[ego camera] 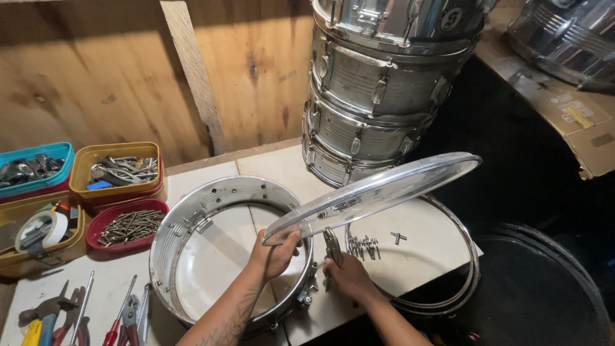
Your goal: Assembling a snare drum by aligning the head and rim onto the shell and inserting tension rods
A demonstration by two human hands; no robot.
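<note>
The left hand [277, 251] is closed on the near rim of a clear drum head [378, 190], fingers wrapped over its edge; the head rises tilted from that grip, its long axis running up and away to the right, above the open snare shell [192, 218] and the loose metal hoop [458, 263]; the right hand [346, 277], just right of the left and below the head, is closed around pliers [332, 243]; tension rods [364, 247] lie just beyond it.

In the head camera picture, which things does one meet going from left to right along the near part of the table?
Hand tools → open drum shell → left hand → right hand → tension rods → metal hoop.
</note>
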